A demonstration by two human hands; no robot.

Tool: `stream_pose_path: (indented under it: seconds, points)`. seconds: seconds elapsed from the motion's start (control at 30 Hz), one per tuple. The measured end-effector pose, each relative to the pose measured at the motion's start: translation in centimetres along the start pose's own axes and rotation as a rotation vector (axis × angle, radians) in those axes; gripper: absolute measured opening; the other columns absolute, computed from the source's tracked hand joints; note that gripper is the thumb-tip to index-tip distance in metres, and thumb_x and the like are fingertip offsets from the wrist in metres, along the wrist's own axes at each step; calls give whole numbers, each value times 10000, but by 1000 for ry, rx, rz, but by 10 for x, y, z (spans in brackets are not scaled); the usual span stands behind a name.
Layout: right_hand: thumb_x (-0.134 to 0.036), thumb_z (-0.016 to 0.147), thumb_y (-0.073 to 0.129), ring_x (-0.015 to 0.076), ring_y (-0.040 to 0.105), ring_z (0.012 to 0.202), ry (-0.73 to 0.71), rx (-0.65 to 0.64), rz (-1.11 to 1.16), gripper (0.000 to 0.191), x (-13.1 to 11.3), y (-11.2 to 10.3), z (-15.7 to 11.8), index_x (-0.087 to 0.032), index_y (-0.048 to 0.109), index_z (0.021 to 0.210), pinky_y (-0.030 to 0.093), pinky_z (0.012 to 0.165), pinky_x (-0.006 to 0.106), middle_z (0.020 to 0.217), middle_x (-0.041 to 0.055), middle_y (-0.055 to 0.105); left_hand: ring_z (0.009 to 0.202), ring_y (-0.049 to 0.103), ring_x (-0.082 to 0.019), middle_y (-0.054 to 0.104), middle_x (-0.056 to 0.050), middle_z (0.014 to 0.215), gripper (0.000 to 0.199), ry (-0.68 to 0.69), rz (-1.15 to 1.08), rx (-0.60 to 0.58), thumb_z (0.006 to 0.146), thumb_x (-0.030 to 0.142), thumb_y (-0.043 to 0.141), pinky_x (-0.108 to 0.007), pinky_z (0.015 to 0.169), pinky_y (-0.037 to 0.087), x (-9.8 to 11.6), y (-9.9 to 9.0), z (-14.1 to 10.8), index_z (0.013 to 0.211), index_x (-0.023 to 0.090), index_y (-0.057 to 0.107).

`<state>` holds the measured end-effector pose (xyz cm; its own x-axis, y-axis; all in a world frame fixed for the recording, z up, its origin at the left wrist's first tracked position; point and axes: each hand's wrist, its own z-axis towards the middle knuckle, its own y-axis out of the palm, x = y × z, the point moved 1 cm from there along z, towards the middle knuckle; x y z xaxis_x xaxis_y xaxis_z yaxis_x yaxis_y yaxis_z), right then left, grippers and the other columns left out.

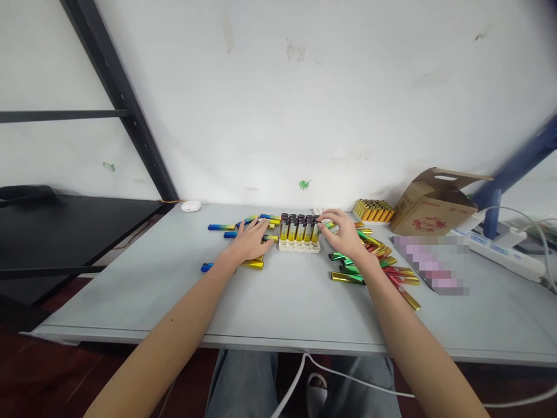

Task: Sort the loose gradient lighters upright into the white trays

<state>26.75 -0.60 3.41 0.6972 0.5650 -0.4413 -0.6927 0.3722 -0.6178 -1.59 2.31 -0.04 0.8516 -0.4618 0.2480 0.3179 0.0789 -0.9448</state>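
A white holder (pixel 299 247) stands mid-table with several black-and-yellow cylinders (pixel 300 228) upright in it. My right hand (pixel 342 232) is at the holder's right side, thumb and forefinger curled together at the rightmost cylinder; whether they grip it is not clear. My left hand (pixel 249 239) lies palm down with fingers spread over blue-and-yellow tubes (pixel 221 227) left of the holder. Green, red and gold tubes (pixel 347 278) lie loosely piled beside and under my right wrist.
At the back right, a tray of orange cylinders (pixel 375 211) stands beside an open cardboard box (pixel 429 212). A power strip (pixel 507 255) with cables lies far right. A white case (pixel 190 206) sits at the back left. A cable hangs at the front edge.
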Motion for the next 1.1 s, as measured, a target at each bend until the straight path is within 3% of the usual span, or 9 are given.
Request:
stream_pose_path:
  seconds: [0.17, 0.33, 0.47, 0.57, 0.73, 0.83, 1.1]
  points:
    - [-314, 876, 555, 260, 591, 1102, 12, -11, 0, 165, 1, 0, 0, -232, 679, 948, 443, 975, 422, 1102, 83, 648, 1341, 427, -325, 511, -155, 1429, 519, -37, -2, 105, 970, 428, 351, -547, 1106, 291, 1, -4, 1, 1420, 181, 434]
    - [-311, 881, 546, 254, 592, 1096, 3, 0, 5, 166, 2, 1, 0, -230, 677, 944, 440, 979, 418, 1099, 81, 646, 1141, 558, -305, 614, -143, 1197, 362, -41, 42, 194, 960, 288, 343, -479, 971, 444, 1, -3, 2, 1166, 192, 625]
    - [-310, 884, 543, 257, 590, 1098, 1, 4, 4, 161, 1, 1, 0, -234, 674, 939, 438, 981, 422, 1089, 79, 649, 1275, 477, -287, 588, -120, 1287, 323, -27, 59, 204, 910, 167, 360, -559, 1090, 313, -5, 3, 3, 1094, 223, 619]
    - [-311, 891, 535, 256, 591, 1099, 4, 5, 4, 167, 1, 1, 0, -232, 673, 942, 438, 981, 420, 1090, 81, 647, 1315, 439, -276, 634, -89, 1222, 302, -21, 32, 162, 913, 165, 350, -623, 1124, 195, -9, 7, 4, 1044, 246, 609]
    - [-307, 890, 533, 259, 591, 1094, -2, 11, 3, 166, 1, 1, 0, -231, 671, 941, 437, 979, 425, 1090, 84, 650, 1106, 559, -283, 601, -121, 1130, 265, -80, 21, 207, 864, 203, 434, -532, 1067, 326, -12, 7, 6, 1050, 213, 623]
    - [-306, 887, 536, 258, 588, 1090, -6, 19, 1, 162, 1, 2, 0, -231, 670, 937, 436, 977, 424, 1095, 83, 651, 1093, 564, -296, 582, -118, 1090, 243, -121, 2, 216, 838, 227, 479, -485, 1010, 397, -13, 5, 7, 1024, 209, 635]
    - [-310, 895, 529, 257, 590, 1085, -3, 13, 2, 166, 0, 2, 0, -229, 668, 935, 440, 970, 422, 1089, 85, 648, 1049, 604, -273, 675, -76, 1033, 171, -66, -30, 190, 905, 232, 441, -532, 1029, 345, -9, 0, 5, 954, 234, 605]
